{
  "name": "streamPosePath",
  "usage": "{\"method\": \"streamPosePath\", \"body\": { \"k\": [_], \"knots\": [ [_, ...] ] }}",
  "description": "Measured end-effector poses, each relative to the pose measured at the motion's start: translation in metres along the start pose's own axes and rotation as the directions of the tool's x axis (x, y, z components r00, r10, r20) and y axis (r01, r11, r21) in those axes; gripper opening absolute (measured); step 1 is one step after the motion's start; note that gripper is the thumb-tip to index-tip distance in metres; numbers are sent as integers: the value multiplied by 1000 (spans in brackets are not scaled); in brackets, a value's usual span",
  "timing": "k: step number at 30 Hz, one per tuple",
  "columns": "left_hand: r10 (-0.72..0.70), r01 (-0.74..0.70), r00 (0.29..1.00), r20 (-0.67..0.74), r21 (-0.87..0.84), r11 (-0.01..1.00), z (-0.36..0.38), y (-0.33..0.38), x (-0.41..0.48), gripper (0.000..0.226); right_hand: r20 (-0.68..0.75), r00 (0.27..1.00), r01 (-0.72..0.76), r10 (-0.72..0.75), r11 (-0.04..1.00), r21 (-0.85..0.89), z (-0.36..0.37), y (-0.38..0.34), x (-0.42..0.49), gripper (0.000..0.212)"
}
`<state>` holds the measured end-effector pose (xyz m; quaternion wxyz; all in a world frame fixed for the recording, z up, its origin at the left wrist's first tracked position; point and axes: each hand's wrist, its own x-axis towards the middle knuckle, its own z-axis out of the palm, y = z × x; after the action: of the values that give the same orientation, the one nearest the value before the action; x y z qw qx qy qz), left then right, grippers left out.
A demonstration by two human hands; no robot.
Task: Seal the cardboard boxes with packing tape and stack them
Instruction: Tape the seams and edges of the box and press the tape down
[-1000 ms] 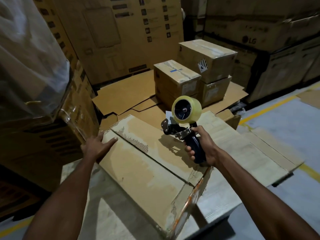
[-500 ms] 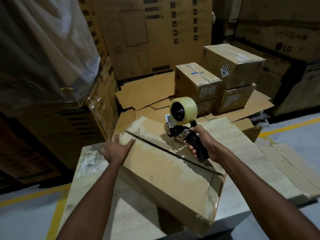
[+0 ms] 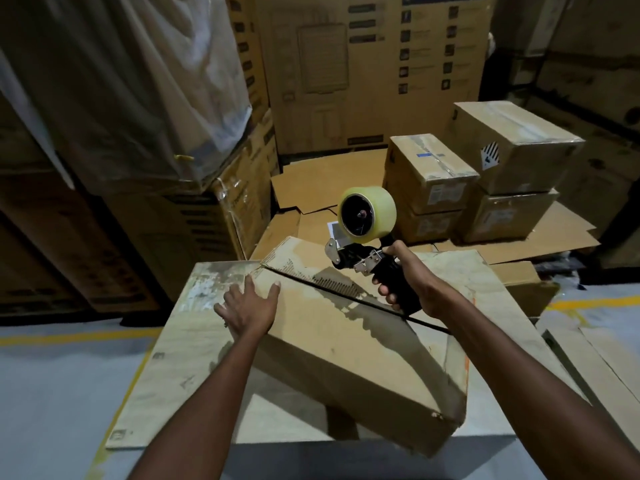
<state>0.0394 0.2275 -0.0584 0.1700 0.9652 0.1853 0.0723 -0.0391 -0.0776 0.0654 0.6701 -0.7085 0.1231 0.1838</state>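
Obs: left hand [image 3: 247, 308] lies flat, fingers spread, on the near flap of the box [image 3: 332, 344], close to its far left corner. A second ago it sat at the box's edge with little more than fingertips on the flap, so it has slid up onto the cardboard and now bears down on it. Right hand [image 3: 403, 278] is curled tight round the black handle of the tape gun [image 3: 360, 259], roll [image 3: 367, 216] uppermost, as before. The gun has come a little nearer the seam [image 3: 346, 296] and hangs just above it; I see no contact. The seam is a dark open gap with no tape on it. The box sits skewed on the desk [image 3: 194, 344]; its place there looks unchanged, and most of the shift in view is the head moving left. Well behind, the stack [image 3: 429, 174] of taped boxes stands on flattened cardboard. Reading: the flap is now pinned, so the first pass of tape is about to start; sealing not begun, stacking to follow.
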Motion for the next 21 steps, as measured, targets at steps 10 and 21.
{"method": "streamPosePath", "body": {
  "k": [10,21],
  "knots": [
    [203,-185,974,-98,-861,474,-44,48,-26,52,122,992,-59,46,992,111,24,-37,10,63],
    [534,-99,845,25,-974,202,-80,35,1,76,283,954,-184,96,935,304,59,-58,38,54]
  ]
}}
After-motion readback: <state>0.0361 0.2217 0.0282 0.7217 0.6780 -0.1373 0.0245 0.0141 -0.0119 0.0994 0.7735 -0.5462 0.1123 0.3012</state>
